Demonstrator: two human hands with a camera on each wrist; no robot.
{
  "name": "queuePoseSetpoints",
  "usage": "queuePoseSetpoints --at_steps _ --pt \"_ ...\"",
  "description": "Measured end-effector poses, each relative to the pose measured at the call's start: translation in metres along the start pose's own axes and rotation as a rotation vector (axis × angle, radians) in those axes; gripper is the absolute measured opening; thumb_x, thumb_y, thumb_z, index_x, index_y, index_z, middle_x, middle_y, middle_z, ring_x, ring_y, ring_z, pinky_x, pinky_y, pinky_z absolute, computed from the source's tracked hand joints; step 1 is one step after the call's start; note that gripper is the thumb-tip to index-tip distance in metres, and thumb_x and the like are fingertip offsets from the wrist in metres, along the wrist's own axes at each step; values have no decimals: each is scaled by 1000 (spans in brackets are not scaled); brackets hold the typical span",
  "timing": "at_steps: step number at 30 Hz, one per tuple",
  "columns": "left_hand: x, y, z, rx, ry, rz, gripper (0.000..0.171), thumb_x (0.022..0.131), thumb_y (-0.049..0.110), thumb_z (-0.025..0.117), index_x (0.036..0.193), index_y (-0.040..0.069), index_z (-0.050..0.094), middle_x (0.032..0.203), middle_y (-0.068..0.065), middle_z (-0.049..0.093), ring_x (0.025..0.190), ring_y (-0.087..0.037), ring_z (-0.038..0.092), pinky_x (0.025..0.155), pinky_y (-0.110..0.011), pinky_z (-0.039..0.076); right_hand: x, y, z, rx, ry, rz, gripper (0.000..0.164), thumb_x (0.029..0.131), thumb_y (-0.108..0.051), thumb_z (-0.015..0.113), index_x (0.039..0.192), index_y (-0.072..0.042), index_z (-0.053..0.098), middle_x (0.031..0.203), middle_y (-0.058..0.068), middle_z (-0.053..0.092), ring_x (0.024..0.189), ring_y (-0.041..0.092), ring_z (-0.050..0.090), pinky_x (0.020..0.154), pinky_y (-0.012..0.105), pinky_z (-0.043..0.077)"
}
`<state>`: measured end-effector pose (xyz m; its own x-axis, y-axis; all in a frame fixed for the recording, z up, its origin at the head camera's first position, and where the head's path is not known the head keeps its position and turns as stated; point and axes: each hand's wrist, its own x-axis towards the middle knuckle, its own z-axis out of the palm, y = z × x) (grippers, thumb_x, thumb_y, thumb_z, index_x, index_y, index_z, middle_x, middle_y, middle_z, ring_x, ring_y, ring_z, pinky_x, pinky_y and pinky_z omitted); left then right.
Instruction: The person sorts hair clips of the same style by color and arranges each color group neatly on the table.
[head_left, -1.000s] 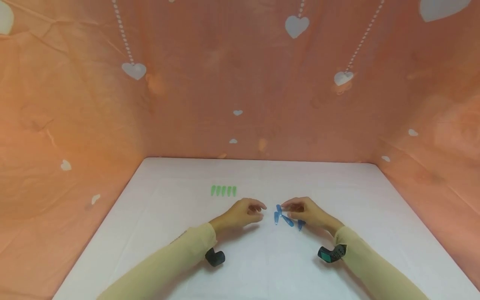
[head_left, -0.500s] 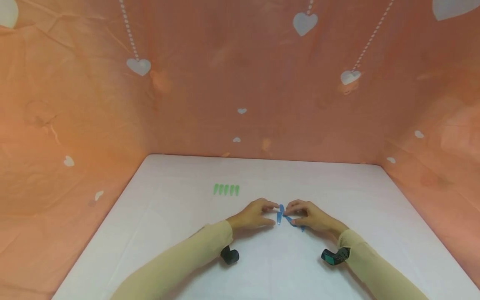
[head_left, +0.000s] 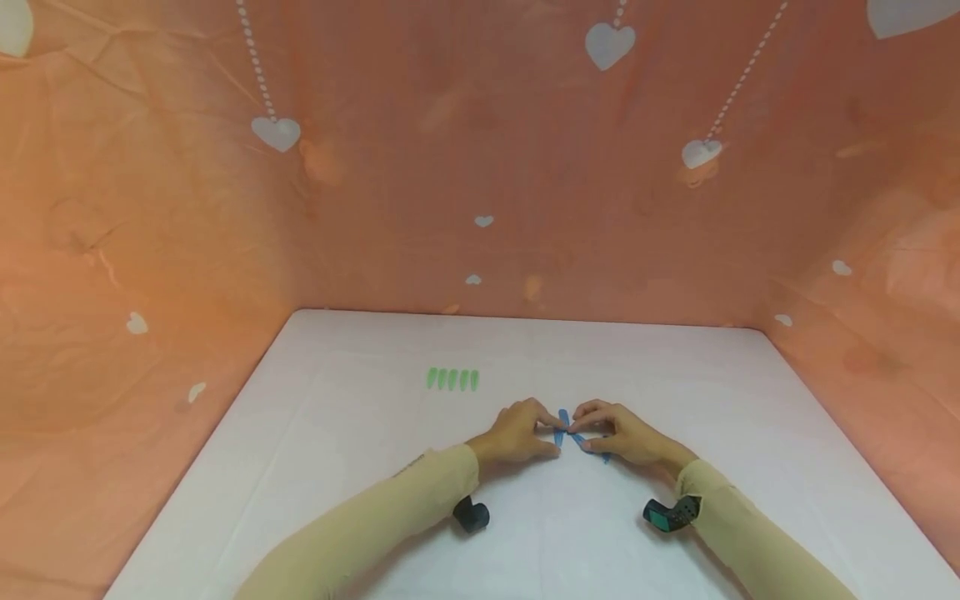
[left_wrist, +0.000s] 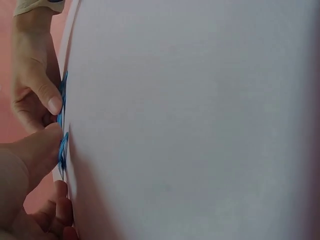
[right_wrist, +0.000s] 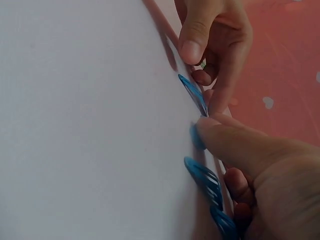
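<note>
Since half a second ago, the left hand (head_left: 517,432) has slid rightward over a blue snap clip (right_wrist: 194,95); whether it grips, I can't tell. The right hand (head_left: 628,435) seems to pinch a second blue clip (right_wrist: 196,137). Five green clips (head_left: 453,379) farther back look finished, neatly rowed; the other blue clips (right_wrist: 203,176) lie unevenly on the white tabletop (head_left: 360,350), partly hidden by fingers.

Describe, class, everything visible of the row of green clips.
The row of green clips holds five slim, light-green pieces, each tapering toward the person. They lie side by side, slightly apart, on the white tabletop, beyond the left hand and to its left. Only the tabletop touches them; material and finer parts can't be told.
</note>
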<state>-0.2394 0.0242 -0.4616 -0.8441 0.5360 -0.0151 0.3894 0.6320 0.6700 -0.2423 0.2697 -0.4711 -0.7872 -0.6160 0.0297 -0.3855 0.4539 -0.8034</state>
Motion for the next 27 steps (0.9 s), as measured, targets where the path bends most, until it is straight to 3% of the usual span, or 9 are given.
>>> queuePoseSetpoints --at_steps 6,12,19,27 --pt "-4 3 -1 -6 8 -32 26 87 20 80 113 20 78 106 0 63 96 -12 56 87 -28 44 1 1 1 -16 -6 -7 26 94 -15 71 118 -4 74 125 16 58 117 0 46 102 13 36" --pt "-2 3 -2 6 22 -5 22 88 15 77 110 15 78 108 -2 71 100 -15 62 92 -29 48 0 1 0 -26 -4 17 25 94 -15 71 117 -8 75 127 13 57 117 -1 45 103 14 34" --pt "2 4 -2 -7 16 15 21 87 7 75 108 10 79 78 5 61 71 -5 50 69 -19 41 1 1 -1 -12 -6 15 26 93 -15 72 117 -6 74 127 14 57 118 0 45 102 12 34" --pt "-3 -6 -13 -233 -16 28 24 88 0 71 110 6 78 81 2 67 77 -7 54 75 -20 46 0 -1 -1 -11 -8 29 26 93 -15 73 117 -7 75 126 13 58 117 1 46 102 12 34"
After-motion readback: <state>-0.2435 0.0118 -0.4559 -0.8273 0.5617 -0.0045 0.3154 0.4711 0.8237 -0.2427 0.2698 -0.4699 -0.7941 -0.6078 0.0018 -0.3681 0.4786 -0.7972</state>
